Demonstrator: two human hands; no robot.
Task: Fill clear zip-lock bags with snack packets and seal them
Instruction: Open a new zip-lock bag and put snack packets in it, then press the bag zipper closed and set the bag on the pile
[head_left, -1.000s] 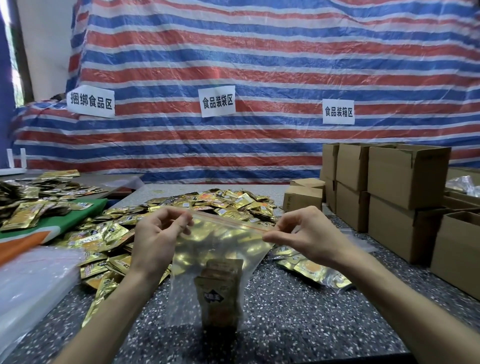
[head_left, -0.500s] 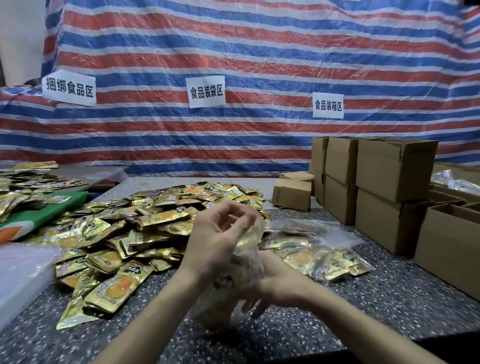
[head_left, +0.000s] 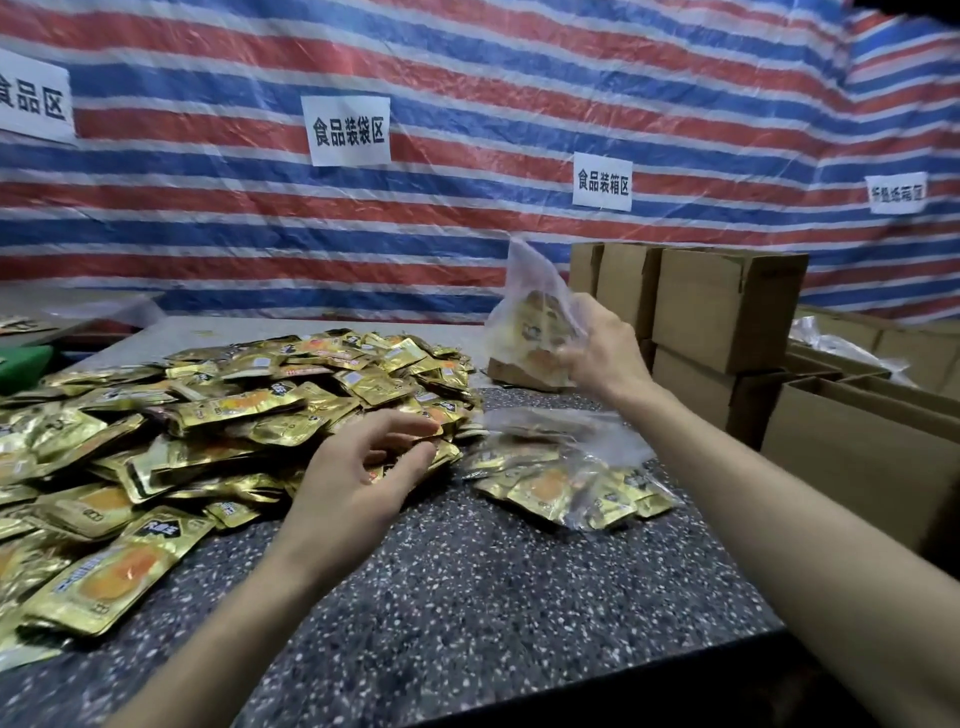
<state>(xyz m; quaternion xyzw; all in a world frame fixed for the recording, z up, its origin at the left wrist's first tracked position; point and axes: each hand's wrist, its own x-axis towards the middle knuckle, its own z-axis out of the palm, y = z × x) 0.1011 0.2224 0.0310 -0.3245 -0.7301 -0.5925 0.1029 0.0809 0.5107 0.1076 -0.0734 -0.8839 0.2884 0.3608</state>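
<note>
My right hand (head_left: 597, 351) grips a clear zip-lock bag (head_left: 535, 322) with gold snack packets inside and holds it up in the air over the right side of the table. My left hand (head_left: 358, 478) hovers with loosely spread fingers at the right edge of a big heap of gold snack packets (head_left: 218, 415) and holds nothing. More filled clear bags (head_left: 571, 478) lie flat on the speckled table (head_left: 467, 597), below the raised bag.
Stacked brown cardboard boxes (head_left: 727, 312) stand at the right, with open boxes (head_left: 857, 457) nearer me. A striped tarp with white paper signs (head_left: 347, 130) hangs behind. A small box (head_left: 514, 371) sits at the table's far side. A green object (head_left: 21, 364) shows at far left.
Both hands held the bag's top, then worked together on it. Now my right hand has carried the bag up and to the right, and my left hand has let go.
</note>
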